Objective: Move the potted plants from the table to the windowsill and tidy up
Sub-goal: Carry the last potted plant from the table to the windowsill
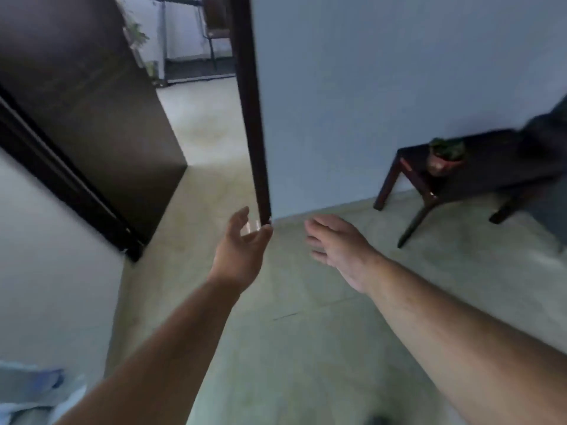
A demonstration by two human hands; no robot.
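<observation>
Left hand [242, 243]: empty, palm turned inward, fingers loosely spread; fingertips level with the foot of the dark door frame [250, 102], contact not determinable.
Right hand [340, 250]: empty, palm down, fingers straight and relaxed, gripping nothing.
Reason for posture: judged to be both arms raised in readiness for a two-handed lift, nothing yet within reach.
Potted plant [445, 156]: upright on the dark table [497, 167], well beyond and to the right of the right fingertips, near the table's left corner.
Pot contents: small green leafy plant in a reddish pot; soil level too blurred to report.
Table placement: against the pale wall [383, 87], legs on the floor [306, 332]; dark shape at its far right end, not identifiable.
Doorway: open, ahead of the left fingertips; room beyond showing a metal rack [184, 38] and green foliage [136, 33], container not discernible.
Windowsill: not in view.
Task status: judged incomplete, one plant on the table.
Lower left corner: pale and blue cloth-like item [33, 391], too blurred to identify.
</observation>
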